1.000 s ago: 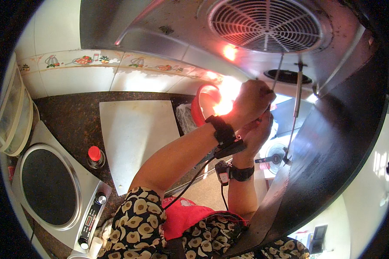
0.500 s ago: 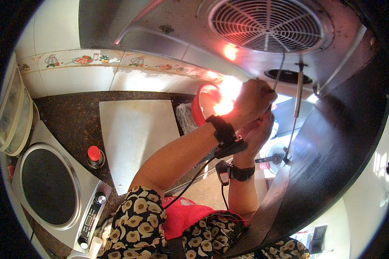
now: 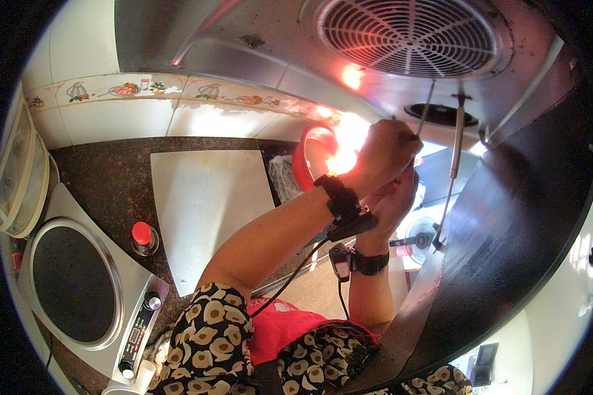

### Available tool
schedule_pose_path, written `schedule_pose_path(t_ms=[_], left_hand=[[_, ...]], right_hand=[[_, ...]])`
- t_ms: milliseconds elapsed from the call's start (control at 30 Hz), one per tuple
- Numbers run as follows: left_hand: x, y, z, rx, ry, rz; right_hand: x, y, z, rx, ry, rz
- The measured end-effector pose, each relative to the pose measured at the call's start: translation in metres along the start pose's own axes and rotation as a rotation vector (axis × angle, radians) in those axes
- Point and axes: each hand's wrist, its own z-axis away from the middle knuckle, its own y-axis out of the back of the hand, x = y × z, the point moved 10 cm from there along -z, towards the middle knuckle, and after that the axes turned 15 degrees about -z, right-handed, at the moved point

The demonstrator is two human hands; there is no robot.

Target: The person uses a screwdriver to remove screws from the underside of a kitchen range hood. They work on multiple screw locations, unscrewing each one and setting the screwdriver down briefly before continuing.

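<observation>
Raised under the metal range hood, my left hand is closed around the lower end of a thin metal rod. The rod's upper tip meets the rim of the round slotted grille. Just below, my right hand is closed with its fingers curled against the underside of my left. Whatever sits inside its grip is hidden; a bit of red shows between the two hands. A strut hangs to the right of them, joined to the dark hood panel.
A red bowl stands behind my left wrist, beside strong glare. On the counter are a white board, a red-capped bottle and a round electric cooktop. Plastic drawers stand far left. A fan shows beyond the strut.
Both hands keep their hold and place at the rod. Only a slight shift of the whole view shows.
</observation>
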Motion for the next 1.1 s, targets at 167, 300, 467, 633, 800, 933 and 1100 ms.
schedule_pose_path(t_ms=[167,300,467,633,800,933,1100], left_hand=[[-0.001,-0.003,0.000,-0.030,0.018,-0.008],[-0.002,-0.001,0.002,-0.003,0.022,0.054],[-0.001,-0.002,0.000,-0.025,0.005,-0.021],[0.001,0.002,0.002,-0.017,0.000,0.016],[0.000,0.000,0.002,-0.035,0.025,0.027],[-0.001,-0.001,0.000,-0.018,0.016,0.017],[-0.003,0.002,0.001,0.068,0.010,-0.009]], right_hand=[[0.018,0.004,0.002,0.123,-0.198,-0.388],[0.015,0.006,0.002,0.140,-0.183,-0.339],[0.013,0.005,0.000,0.072,-0.117,-0.228],[0.020,0.003,0.003,0.043,-0.188,-0.469],[0.012,0.004,-0.001,0.057,-0.101,-0.229],[0.003,0.001,-0.003,0.054,-0.004,-0.204],[-0.014,-0.007,-0.004,-0.033,0.111,0.105]])
